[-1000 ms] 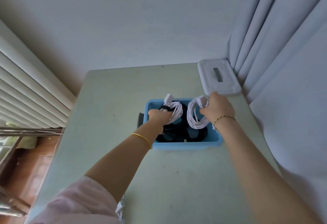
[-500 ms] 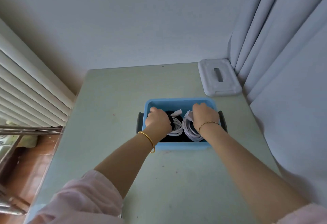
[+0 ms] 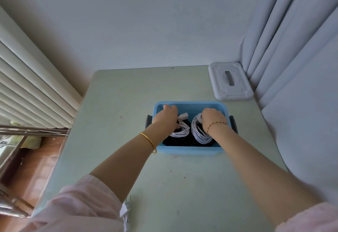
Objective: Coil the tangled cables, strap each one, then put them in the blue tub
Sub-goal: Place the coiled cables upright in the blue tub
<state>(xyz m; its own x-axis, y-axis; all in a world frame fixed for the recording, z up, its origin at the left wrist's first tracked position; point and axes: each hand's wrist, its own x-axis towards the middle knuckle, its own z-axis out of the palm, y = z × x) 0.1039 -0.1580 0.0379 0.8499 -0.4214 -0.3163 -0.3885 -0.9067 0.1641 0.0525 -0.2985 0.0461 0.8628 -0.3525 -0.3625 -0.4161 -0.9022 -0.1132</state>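
The blue tub (image 3: 190, 150) stands mid-table with black cables (image 3: 181, 142) on its floor. Two white coiled cables lie inside on top of them. My left hand (image 3: 167, 117) is over the left coil (image 3: 182, 131), its fingers stretched toward the tub's far left corner; the coil's plug sticks out beside the hand. My right hand (image 3: 213, 118) is curled round the top of the right coil (image 3: 199, 133), low inside the tub. The fingertips of both hands are hidden.
A white lid-like box (image 3: 230, 81) lies at the table's far right corner against grey curtains (image 3: 292, 57). A white plug (image 3: 125, 209) lies at the near edge under my left sleeve. A radiator (image 3: 31, 92) flanks the table's left side.
Both hands lowered the white coils from above the tub down into it. The left hand has since shifted toward the far left corner, leaving its coil lying in the tub.
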